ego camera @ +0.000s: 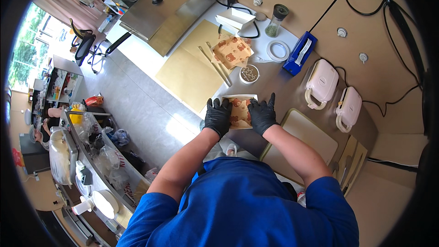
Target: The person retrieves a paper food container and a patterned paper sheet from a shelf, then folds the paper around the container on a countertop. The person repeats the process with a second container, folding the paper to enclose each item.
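Note:
Both my hands wear black gloves and are at a small open paper tray [240, 96] at the counter's front edge. My left hand [218, 116] grips its left wall, with the thumb over the rim. My right hand [263, 114] grips the right wall by the thumb, its index finger pointing away. A brown bear-print paper liner [241, 111] lies inside the tray. Beyond it stands a round white digital timer [249, 74]. Several more bear-print sheets [233, 51] lie farther back, beside two long thin sticks [214, 66], perhaps chopsticks or tongs.
White paper trays [235, 19], a herb grinder [276, 22], a tape roll [277, 51] and a blue device [300, 54] stand behind. To the right are pink appliances [321, 84], a cutting board [317, 132] and knives [347, 168]. A flat metal lid [164, 10] lies at back left. Another person [44, 133] is far left.

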### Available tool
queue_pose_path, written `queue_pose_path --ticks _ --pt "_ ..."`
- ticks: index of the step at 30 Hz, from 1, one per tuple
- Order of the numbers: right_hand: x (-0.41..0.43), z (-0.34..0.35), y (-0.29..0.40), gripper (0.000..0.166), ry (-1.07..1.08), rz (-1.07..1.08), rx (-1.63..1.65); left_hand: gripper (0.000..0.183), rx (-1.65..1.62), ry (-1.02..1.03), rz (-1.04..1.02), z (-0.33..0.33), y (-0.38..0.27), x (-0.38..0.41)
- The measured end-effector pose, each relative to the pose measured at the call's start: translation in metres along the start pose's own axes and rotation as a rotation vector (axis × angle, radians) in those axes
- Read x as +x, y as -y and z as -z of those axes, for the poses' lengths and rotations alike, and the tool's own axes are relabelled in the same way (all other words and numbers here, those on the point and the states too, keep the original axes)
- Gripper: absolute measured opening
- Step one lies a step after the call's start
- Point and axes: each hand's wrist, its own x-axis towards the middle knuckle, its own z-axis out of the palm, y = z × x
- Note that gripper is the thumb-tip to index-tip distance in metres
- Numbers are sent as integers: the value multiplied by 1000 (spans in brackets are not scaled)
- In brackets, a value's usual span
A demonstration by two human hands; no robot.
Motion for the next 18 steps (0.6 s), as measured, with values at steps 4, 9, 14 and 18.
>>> queue_pose_path --ticks 4,9,14,18 --pt "1 -6 -1 44 32 -13 27 72 39 32 -21 -2 1 2" --pt "4 -6 0 44 129 -81 50 67 51 6 -45 -2 1 0" --pt "4 -10 0 43 141 -71 24 61 123 -17 -46 -13 -2 2" --pt "4 -7 -2 38 214 -66 39 47 70 124 -69 3 -4 2"
